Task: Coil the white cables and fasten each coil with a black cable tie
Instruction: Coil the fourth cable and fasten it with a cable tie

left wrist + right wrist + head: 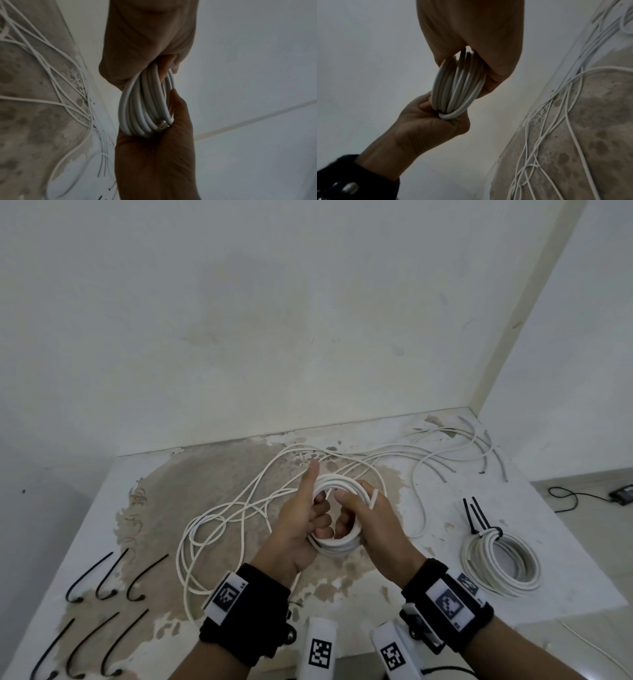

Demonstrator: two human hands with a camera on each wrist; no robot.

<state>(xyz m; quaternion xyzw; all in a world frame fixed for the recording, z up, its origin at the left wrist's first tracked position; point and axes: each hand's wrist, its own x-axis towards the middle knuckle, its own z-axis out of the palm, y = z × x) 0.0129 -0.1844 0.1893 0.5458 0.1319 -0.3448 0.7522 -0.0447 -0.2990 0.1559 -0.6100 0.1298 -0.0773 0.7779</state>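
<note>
Above the table (102,508) my left hand (298,525) and right hand (373,525) both clutch the springy white coil (337,546); I'd pinch across all its turns

Lower cable ties (73,648): ends cut off by the frame beside the desk (565,542) corner. Coil (337,515): partly hidden by hands.

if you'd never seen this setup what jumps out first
First, the white coil held up at the centre, gripped by the left hand and the right hand on opposite sides. To its right a finished coil lies on the table, bound with a black tie. Six loose black cable ties sit at the near left, and loose white cables sprawl behind the hands.
</note>
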